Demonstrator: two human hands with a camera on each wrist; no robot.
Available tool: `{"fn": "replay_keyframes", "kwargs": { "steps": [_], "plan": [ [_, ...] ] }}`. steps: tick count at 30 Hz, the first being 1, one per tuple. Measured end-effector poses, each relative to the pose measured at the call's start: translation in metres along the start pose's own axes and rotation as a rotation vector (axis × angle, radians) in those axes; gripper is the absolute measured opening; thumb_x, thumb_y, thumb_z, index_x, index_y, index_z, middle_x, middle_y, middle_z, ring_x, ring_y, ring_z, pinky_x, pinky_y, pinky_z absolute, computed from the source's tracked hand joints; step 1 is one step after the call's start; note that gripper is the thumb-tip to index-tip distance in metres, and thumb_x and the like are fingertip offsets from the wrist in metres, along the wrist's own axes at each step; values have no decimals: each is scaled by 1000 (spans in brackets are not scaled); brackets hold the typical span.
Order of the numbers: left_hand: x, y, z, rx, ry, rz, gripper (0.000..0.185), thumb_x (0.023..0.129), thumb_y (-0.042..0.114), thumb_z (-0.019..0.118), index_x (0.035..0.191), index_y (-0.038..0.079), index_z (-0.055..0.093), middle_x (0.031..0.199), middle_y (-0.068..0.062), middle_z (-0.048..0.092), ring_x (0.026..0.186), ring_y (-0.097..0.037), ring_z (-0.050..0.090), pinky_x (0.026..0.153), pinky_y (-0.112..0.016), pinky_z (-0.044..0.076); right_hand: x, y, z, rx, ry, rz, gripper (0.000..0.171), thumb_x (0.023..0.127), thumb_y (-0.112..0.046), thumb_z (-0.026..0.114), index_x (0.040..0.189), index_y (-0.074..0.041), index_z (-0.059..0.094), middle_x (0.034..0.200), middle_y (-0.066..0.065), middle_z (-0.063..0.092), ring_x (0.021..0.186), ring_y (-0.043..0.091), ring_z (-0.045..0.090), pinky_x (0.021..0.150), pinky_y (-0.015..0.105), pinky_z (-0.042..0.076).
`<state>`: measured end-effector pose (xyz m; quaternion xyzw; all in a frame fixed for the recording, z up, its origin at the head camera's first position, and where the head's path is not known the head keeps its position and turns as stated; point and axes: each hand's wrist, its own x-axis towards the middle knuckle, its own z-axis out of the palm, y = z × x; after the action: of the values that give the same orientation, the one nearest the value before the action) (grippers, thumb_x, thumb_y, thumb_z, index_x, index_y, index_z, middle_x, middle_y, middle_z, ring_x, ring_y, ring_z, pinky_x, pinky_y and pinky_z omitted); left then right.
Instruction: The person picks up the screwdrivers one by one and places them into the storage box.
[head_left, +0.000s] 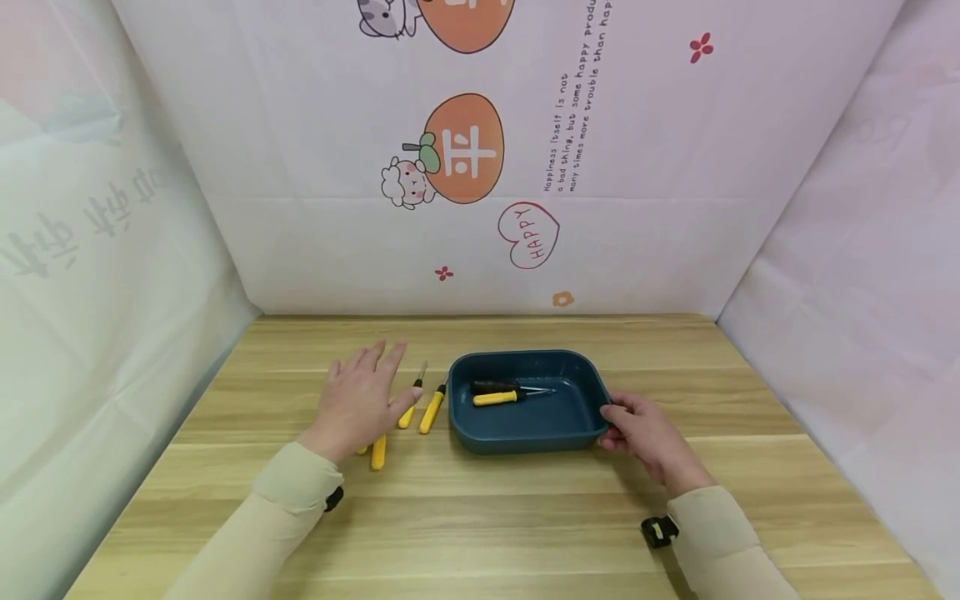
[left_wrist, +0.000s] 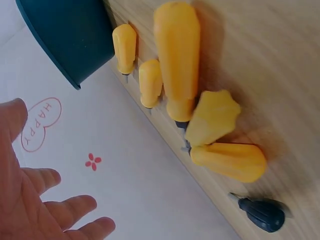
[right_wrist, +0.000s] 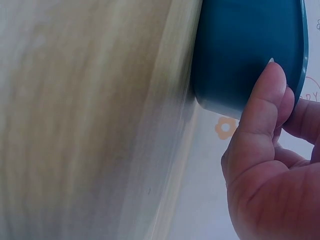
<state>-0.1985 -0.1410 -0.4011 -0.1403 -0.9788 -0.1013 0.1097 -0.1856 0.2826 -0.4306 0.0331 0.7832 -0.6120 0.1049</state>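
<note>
1. Nearest the head camera, 2 cream sleeves enter from the desk's (head_left: 525, 517) near edge, each with a small black wrist device.
2. Right hand (head_left: 648, 437) grips the right end of the blue tray (head_left: 577, 417); the right wrist view shows the thumb (right_wrist: 265, 105) pressed on the tray's (right_wrist: 240, 45) outer wall and the fingers curled over its rim.
3. Tray position: middle of the desk, resting flat on the wood.
4. Tray contents: 2 screwdrivers, 1 with a black handle (head_left: 491, 387) and 1 with a yellow handle (head_left: 497, 398), lying side by side on the floor of the tray, shafts pointing right.
5. Left hand (head_left: 360, 404) sits above the desk, left of the tray, fingers (left_wrist: 55, 210) straight and spread, holding nothing.
6. Beneath and beside that hand lies a group of yellow-handled screwdrivers (head_left: 431, 410), just left of the tray; the left wrist view shows 5 yellow handles (left_wrist: 177, 60) close together, plus 1 small dark-handled screwdriver (left_wrist: 262, 214) at the end of the group.
7. Whether the left palm touches any handle cannot be told.
</note>
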Motion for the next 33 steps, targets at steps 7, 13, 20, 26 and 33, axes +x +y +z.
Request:
{"fn": "replay_keyframes", "kwargs": {
  "steps": [7,13,20,26,33],
  "plan": [
    [-8,-12,-1,-2,1,-53,72,107,54,49,164,14,33,162,-23,41,146,-46,41,115,-77,26,1,1,-1,-12,-3,0,46,110,-14,48,149,11,44,100,10,63,74,11,64,73,25,61],
    [-13,-24,1,-16,-20,-89,71,109,52,44,165,12,30,162,-24,40,147,-48,40,116,-75,25,1,0,-1,-20,-9,-3,46,110,-15,49,149,10,44,100,10,63,74,11,65,73,25,61],
    [-19,-32,1,-12,-22,-111,68,109,46,47,164,9,31,160,-26,41,145,-49,43,115,-73,29,3,1,-2,-13,-13,-1,46,111,-15,48,149,10,44,99,9,63,74,10,64,73,25,61],
    [-23,-37,3,5,0,-117,65,110,41,48,162,6,33,156,-29,46,136,-52,51,109,-70,40,2,-1,-2,-18,-12,-9,46,110,-15,48,149,10,44,100,9,62,75,10,64,73,25,61],
    [-28,-39,3,-5,-15,-135,65,109,39,51,160,2,35,152,-29,50,133,-52,55,106,-68,43,2,-1,-1,-16,-7,-5,45,110,-14,49,148,11,44,97,8,62,73,10,65,73,25,61]
  ]
}}
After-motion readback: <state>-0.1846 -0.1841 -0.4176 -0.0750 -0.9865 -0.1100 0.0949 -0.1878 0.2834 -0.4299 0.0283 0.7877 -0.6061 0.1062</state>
